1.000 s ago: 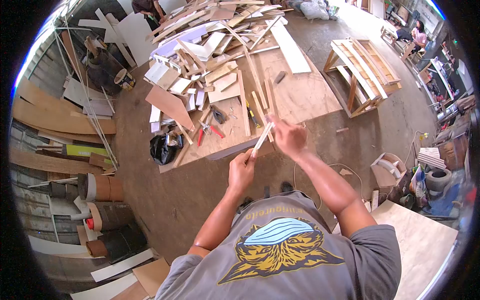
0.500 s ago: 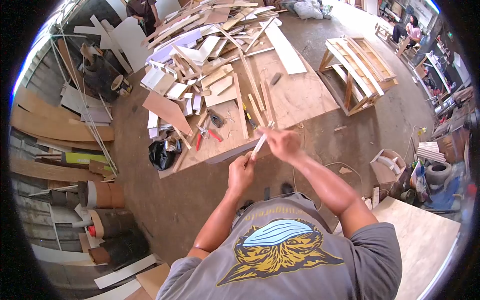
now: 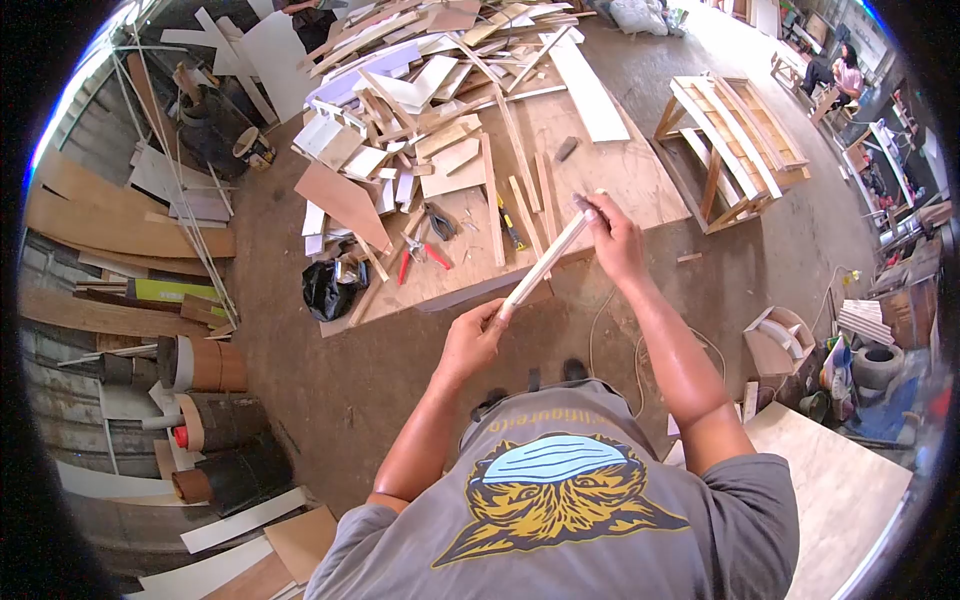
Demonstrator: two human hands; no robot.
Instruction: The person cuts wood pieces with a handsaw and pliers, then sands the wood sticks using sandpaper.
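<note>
A thin pale wooden strip [image 3: 546,264] slants up to the right between my hands, over the front edge of the low wooden table [image 3: 622,180]. My left hand [image 3: 474,338] is closed round its lower end. At its upper end, the fingers of my right hand [image 3: 612,232] are pinched on the strip; a small dark thing by the fingertips is too small to make out. Left of the strip, on the table, lie red-handled pliers [image 3: 422,256], a black clamp-like tool [image 3: 438,222] and a yellow and black cutter [image 3: 511,228].
Scrap wood [image 3: 420,90] is heaped at the table's back left. A black bag [image 3: 328,290] hangs at its left corner. A slatted wooden frame [image 3: 735,140] stands to the right. One person [image 3: 846,78] sits far right; another is partly visible at the top left.
My right hand has moved up and right, away from my left hand, and more of the strip now shows between them. My left hand still holds the lower end.
</note>
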